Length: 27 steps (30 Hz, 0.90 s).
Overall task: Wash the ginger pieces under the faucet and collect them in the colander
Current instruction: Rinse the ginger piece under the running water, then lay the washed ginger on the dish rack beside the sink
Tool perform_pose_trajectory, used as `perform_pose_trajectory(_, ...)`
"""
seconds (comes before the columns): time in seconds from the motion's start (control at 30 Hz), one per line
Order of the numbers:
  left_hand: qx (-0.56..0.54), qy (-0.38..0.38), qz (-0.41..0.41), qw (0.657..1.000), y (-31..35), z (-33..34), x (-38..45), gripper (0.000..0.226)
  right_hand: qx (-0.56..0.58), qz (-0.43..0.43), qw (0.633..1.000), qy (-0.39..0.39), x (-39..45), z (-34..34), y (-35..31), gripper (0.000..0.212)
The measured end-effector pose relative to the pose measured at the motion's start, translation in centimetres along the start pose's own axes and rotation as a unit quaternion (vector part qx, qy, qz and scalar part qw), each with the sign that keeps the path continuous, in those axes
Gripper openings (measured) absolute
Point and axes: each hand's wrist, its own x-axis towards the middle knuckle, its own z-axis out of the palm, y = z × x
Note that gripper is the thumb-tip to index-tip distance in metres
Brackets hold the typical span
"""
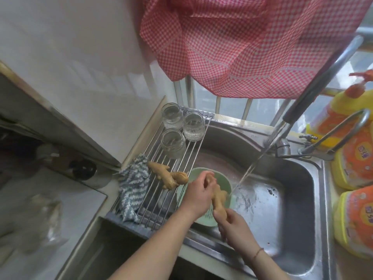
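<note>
Both hands, left hand and right hand, are gripping one ginger piece over the green colander in a wet steel sink (water is running beside them).

Home kitchen: steel sink, faucet.

Both hands, left and right, grip one ginger piece over the green colander (water running just beside).
</note>
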Motion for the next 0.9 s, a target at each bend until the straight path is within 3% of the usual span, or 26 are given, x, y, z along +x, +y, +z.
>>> perform_pose_trajectory(0.1,0.062,0.044,0.048,0.996,0.5,-2.3,-0.6,0.02,-0.002,-0.042,0.999,0.005,0.2,1.1,0.0,0.027)
perform_pose_trajectory(0.2,0.037,0.099,0.07,0.992,-0.3,-5.6,-1.1,0.023,-0.015,-0.099,0.995,0.028,0.3,2.7,-1.7,0.034)
perform_pose_trajectory(0.33,-0.011,0.157,0.03,0.987,-2.4,-10.1,-1.1,0.02,-0.218,-0.196,0.951,0.095,1.5,5.1,-5.4,0.038)
perform_pose_trajectory(0.43,0.051,0.159,-0.015,0.986,-2.9,-12.7,-0.2,0.016,-0.291,-0.251,0.914,0.127,3.6,6.8,-7.1,0.05)
perform_pose_trajectory(0.63,0.116,0.065,-0.1,0.986,-4.0,-14.5,2.0,0.033,-0.384,-0.257,0.876,0.138,6.6,8.6,-7.2,0.061)
perform_pose_trajectory(0.9,0.104,0.117,-0.046,0.987,-4.3,-14.7,3.0,0.042,-0.348,-0.218,0.897,0.164,7.4,9.7,-7.1,0.048)
